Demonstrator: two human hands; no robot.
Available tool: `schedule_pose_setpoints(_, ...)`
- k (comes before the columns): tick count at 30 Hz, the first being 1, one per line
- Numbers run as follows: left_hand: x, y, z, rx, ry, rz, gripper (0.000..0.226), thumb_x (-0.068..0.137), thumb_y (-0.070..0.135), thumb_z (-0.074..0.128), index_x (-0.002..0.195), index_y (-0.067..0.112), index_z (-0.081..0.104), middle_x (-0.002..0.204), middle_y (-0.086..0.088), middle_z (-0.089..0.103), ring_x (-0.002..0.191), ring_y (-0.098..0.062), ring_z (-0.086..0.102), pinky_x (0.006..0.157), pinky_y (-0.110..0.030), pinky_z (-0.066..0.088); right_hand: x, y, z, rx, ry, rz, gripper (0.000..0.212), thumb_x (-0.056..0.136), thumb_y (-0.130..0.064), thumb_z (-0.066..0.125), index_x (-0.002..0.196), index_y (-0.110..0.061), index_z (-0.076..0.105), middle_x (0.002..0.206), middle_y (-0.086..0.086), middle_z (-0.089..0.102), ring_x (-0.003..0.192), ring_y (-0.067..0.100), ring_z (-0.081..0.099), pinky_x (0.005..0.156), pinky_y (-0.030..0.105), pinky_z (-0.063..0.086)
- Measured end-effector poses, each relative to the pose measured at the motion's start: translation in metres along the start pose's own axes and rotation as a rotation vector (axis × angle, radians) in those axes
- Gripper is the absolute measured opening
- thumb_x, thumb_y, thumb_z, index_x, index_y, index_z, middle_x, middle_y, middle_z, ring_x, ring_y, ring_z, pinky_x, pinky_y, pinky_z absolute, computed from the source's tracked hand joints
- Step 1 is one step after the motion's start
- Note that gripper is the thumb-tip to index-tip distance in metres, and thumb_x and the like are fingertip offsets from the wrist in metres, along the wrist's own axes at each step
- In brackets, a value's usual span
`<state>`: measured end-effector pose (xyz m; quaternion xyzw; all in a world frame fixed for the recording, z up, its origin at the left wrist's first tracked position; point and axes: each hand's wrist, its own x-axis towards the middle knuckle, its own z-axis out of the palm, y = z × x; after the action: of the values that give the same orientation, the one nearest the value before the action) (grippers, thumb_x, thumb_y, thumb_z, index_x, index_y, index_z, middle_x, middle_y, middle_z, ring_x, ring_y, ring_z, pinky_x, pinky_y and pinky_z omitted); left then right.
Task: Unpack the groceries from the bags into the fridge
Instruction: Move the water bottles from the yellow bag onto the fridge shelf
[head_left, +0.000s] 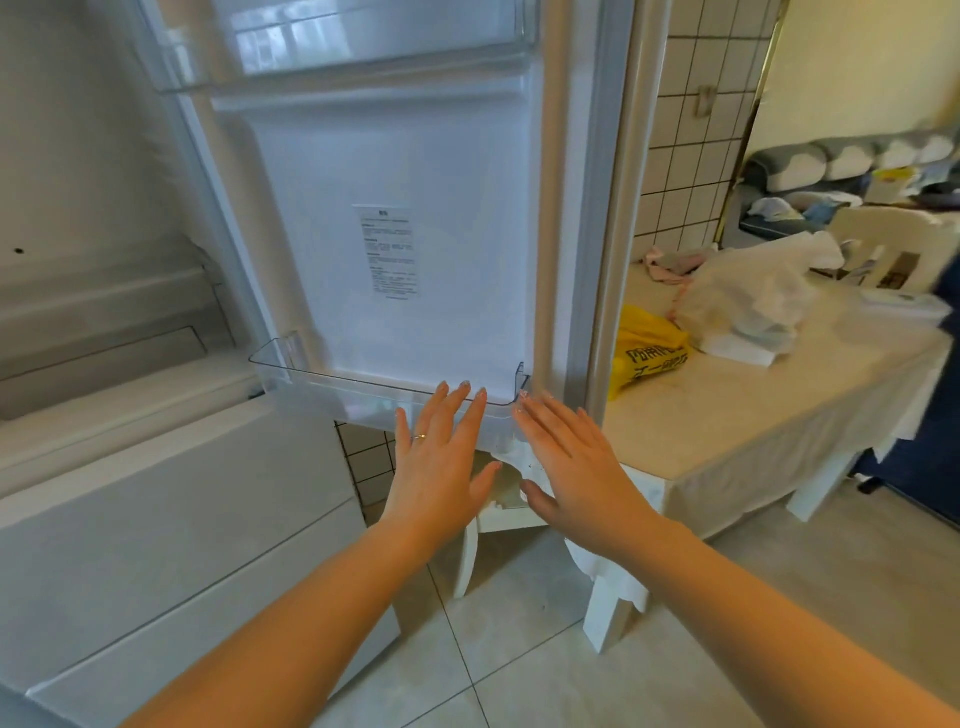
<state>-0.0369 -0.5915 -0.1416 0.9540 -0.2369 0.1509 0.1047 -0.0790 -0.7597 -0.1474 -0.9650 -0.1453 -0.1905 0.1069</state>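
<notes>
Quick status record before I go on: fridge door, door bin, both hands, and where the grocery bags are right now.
fridge door: open, inner side facing the camera
lower door bin: clear plastic, nothing visible in it
left hand: open, fingers straight, fingertips at the bin's front
right hand: open, fingers straight, beside the door's lower corner, holding nothing
yellow bag: on the table, right of the door
white bag: on the table, behind the yellow one
table: light cloth cover
</notes>
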Motion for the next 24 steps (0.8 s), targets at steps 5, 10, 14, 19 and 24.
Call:
schedule_pose_setpoints(5,-0.011,0.033,0.009,-0.212,0.163,0.219,0.074,0.089,0.043,0.053,0.148,0.030,0.009,0.155,0.000,0.020,0.143,-0.012,0.002,0.114,-0.045,0.005,-0.032,0.042,-0.015,0.016,0.128,0.048,0.065,0.088,-0.041,0.043,0.146,-0.018,0.024,0.153,0.002,0.028,0.142,0.016,0.015,0.114,0.039,0.017)
schedule_pose_setpoints(10,-0.010,0.087,0.027,-0.326,0.086,0.269,0.067,0.090,0.055,0.035,0.145,0.040,0.002,0.154,0.008,0.015,0.142,-0.014,0.014,0.114,-0.034,0.013,-0.065,0.103,-0.030,0.047,0.140,0.143,0.069,0.088,-0.051,0.032,0.148,-0.020,0.017,0.155,0.001,0.021,0.142,0.017,0.015,0.114,0.039,0.017)
schedule_pose_setpoints(14,0.009,0.142,0.053,-0.388,0.063,0.263,0.066,0.090,0.050,0.042,0.146,0.037,0.010,0.152,0.006,0.025,0.139,-0.016,0.024,0.112,-0.040,0.027,-0.091,0.166,-0.042,0.049,0.106,0.158,0.069,0.089,-0.048,0.039,0.148,-0.021,0.017,0.155,0.000,0.019,0.143,0.017,0.013,0.115,0.043,0.022)
schedule_pose_setpoints(19,0.045,0.221,0.088,-0.429,0.035,0.201,0.066,0.091,0.043,0.051,0.143,0.039,0.011,0.152,0.013,0.019,0.140,-0.009,0.019,0.115,-0.033,0.022,-0.120,0.259,-0.067,0.059,0.043,0.163,0.069,0.088,-0.046,0.041,0.148,-0.024,0.017,0.156,-0.004,0.015,0.144,0.014,0.009,0.113,0.049,0.024)
schedule_pose_setpoints(24,0.077,0.275,0.116,-0.470,0.020,0.121,0.062,0.091,0.041,0.053,0.141,0.041,0.015,0.152,0.014,0.021,0.138,-0.006,0.022,0.110,-0.019,0.016,-0.135,0.336,-0.083,0.105,-0.031,0.153,0.070,0.091,-0.036,0.054,0.147,-0.032,0.012,0.151,-0.015,0.004,0.144,0.008,0.000,0.116,0.046,0.017)
